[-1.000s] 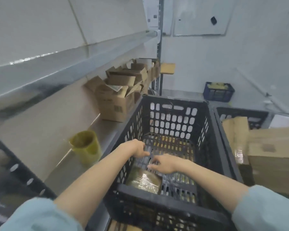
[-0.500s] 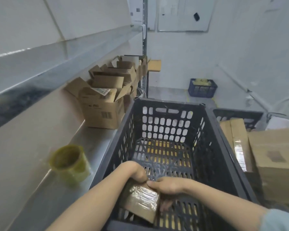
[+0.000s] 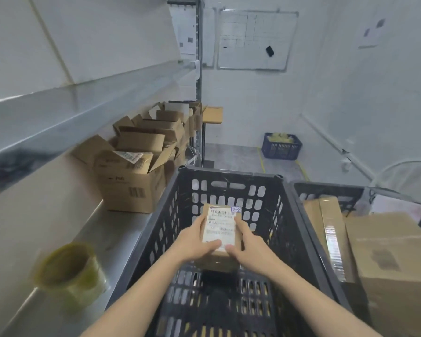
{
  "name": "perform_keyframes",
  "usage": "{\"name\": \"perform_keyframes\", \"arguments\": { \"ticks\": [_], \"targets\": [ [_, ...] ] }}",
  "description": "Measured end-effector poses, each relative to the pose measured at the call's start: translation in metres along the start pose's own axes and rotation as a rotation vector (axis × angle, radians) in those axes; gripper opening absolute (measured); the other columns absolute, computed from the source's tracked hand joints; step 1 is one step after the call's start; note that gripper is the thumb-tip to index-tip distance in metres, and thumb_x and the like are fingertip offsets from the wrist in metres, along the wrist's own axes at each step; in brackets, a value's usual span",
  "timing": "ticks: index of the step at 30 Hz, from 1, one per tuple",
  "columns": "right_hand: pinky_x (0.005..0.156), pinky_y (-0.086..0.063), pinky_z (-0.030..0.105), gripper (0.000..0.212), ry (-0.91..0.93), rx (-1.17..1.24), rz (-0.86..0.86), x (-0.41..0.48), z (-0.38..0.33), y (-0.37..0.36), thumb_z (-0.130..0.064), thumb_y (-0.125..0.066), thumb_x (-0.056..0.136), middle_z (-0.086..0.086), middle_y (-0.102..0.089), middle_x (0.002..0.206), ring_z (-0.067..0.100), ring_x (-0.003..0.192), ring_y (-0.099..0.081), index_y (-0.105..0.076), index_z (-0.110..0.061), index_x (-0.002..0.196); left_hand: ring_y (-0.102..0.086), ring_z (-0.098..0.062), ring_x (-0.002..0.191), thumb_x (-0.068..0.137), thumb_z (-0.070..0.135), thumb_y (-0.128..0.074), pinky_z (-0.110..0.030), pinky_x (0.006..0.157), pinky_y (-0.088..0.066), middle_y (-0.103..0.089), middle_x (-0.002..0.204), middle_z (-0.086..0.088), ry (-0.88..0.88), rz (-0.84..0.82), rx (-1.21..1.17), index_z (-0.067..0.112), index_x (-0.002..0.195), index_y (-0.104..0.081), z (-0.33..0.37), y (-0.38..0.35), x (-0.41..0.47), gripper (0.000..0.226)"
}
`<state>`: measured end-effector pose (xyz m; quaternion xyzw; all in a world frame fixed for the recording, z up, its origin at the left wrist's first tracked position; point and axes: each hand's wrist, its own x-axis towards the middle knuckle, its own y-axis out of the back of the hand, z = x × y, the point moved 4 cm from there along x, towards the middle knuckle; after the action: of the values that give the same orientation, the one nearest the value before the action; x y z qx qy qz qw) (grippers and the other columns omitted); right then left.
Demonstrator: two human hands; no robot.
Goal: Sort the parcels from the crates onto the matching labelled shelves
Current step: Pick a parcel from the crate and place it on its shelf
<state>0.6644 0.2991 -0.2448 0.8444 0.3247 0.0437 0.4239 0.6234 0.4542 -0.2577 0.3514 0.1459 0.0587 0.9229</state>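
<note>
While it was held up over the black crate (image 3: 229, 176), the small parcel (image 3: 220, 227) was gripped label-up by the left hand (image 3: 194, 242) and right hand (image 3: 251, 247), fingers (image 3: 241, 228) curled round both its sides.

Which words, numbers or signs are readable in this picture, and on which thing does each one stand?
"2-2": handwritten tag at the top right corner of the white shipping label on the small brown cardboard parcel.
Printed lines on that label: too blurred to read.
Print on the open brown cardboard box on the grey metal shelf: blurred, perhaps "P&G".
White wall board with a grid: nothing readable.
</note>
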Motion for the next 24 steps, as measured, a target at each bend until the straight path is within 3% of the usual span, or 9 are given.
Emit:
{"name": "perform_keyframes", "arguments": {
  "ticks": [3,9,14,17,20,24],
  "targets": [
    [0.081,-0.051,0.027,0.091,0.025,-0.009,-0.005,0.003,0.001,0.000,-0.023,-0.056,0.095,0.003,-0.052,0.141,0.018,0.103,-0.062,0.015,-0.028,0.152,-0.050,-0.006,0.101,0.090,0.030,-0.067,-0.011,0.075,-0.040,-0.053,0.142,0.004,-0.022,-0.029,-0.013,0.032,0.154,-0.008,-0.001,-0.006,0.004,0.088],
    [0.082,-0.049,0.024,0.097,0.057,0.044,-0.008,0.004,-0.006,0.005,-0.017,-0.060,0.092,0.001,-0.051,0.141,0.017,0.109,-0.061,0.017,-0.031,0.150,-0.054,-0.007,0.103,0.087,0.034,-0.070,-0.008,0.067,-0.042,-0.050,0.142,0.004,-0.041,-0.044,-0.005,0.034,0.154,0.010,-0.010,-0.003,0.010,0.104],
    [0.080,-0.048,0.022,0.098,0.054,0.034,-0.014,0.008,-0.003,0.006,-0.015,-0.063,0.089,0.000,-0.050,0.142,0.016,0.110,-0.058,0.012,-0.030,0.151,-0.054,-0.008,0.111,0.084,0.041,-0.072,-0.016,0.088,-0.043,-0.047,0.144,0.005,-0.082,-0.088,0.008,0.042,0.149,0.019,-0.016,-0.005,0.011,0.112],
    [0.069,-0.047,0.015,0.096,0.069,0.044,-0.011,0.009,-0.003,0.006,-0.011,-0.063,0.088,-0.001,-0.048,0.142,0.007,0.101,-0.052,0.006,-0.027,0.152,-0.053,-0.008,0.115,0.075,0.058,-0.073,-0.029,0.099,-0.047,-0.045,0.143,0.006,-0.118,-0.101,0.056,0.053,0.142,0.022,-0.018,-0.006,0.010,0.117],
    [0.064,-0.046,0.012,0.094,0.077,0.054,-0.002,0.009,-0.001,0.007,-0.007,-0.064,0.086,-0.001,-0.046,0.143,0.005,0.101,-0.049,0.001,-0.026,0.151,-0.054,-0.009,0.113,0.066,0.071,-0.068,-0.034,0.099,-0.048,-0.046,0.137,0.007,-0.131,-0.087,0.079,0.070,0.125,0.028,-0.021,-0.007,0.011,0.113],
    [0.063,-0.048,0.014,0.099,0.070,0.048,0.007,0.011,0.001,0.008,-0.009,-0.066,0.084,0.000,-0.049,0.140,0.007,0.097,-0.053,0.004,-0.027,0.151,-0.053,-0.009,0.112,0.075,0.057,-0.073,-0.029,0.097,-0.047,-0.045,0.137,0.005,-0.149,-0.075,0.070,0.066,0.126,0.028,-0.018,-0.008,0.010,0.113]
  ]
}}
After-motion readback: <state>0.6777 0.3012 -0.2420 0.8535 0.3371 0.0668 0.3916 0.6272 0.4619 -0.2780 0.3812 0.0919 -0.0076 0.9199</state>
